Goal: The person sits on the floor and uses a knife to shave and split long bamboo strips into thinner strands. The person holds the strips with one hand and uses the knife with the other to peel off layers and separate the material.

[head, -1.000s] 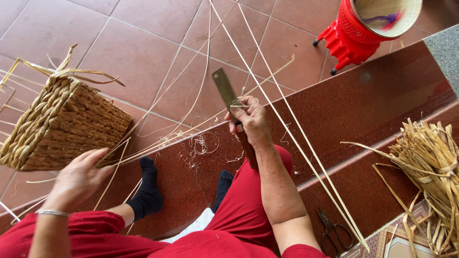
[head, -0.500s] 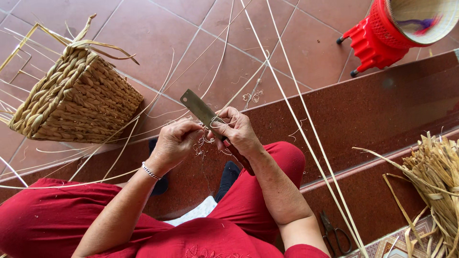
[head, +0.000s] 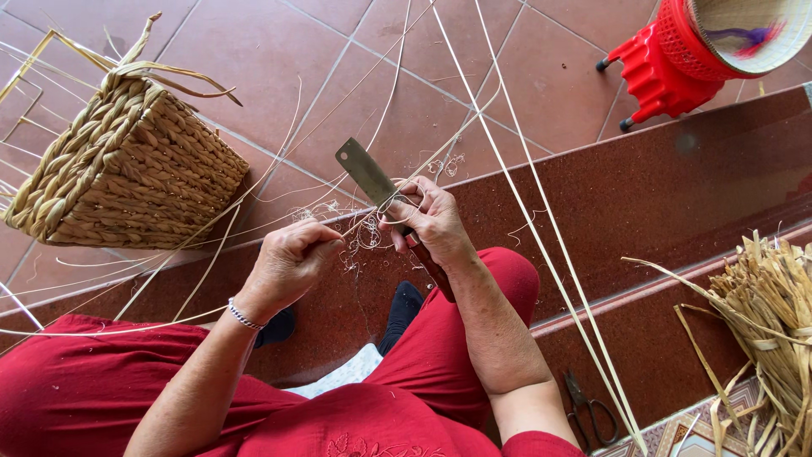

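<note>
Since half a second ago your view has barely shifted: both hands hold the same pose at the knife, and the basket sits slightly lower-left in frame. A second ago your left hand was down by your knee, away from the blade; it has since come up to meet the right. Left to right now: one woven basket [head: 127,173] on the floor tiles, loose ends sticking up from its rim, well apart from your hands. Your left hand [head: 292,262] is pinched shut on a thin cane strip [head: 359,222], a bracelet [head: 244,316] on that wrist. The strip runs right to the flat knife [head: 365,173], touching the blade edge. Your right hand [head: 431,222] is clenched round the knife handle, thumb pressing the strip against the blade. Curled shavings [head: 364,237] hang between the two hands. Two long pale strips [head: 541,220] run diagonally across the step, just right of your right arm. One pair of scissors [head: 589,412] lies on the lower step near your right elbow. One red plastic stool [head: 655,72] top right, one woven hat [head: 748,34] on it. One bundle of dried straw [head: 761,326] at the right edge.
</note>
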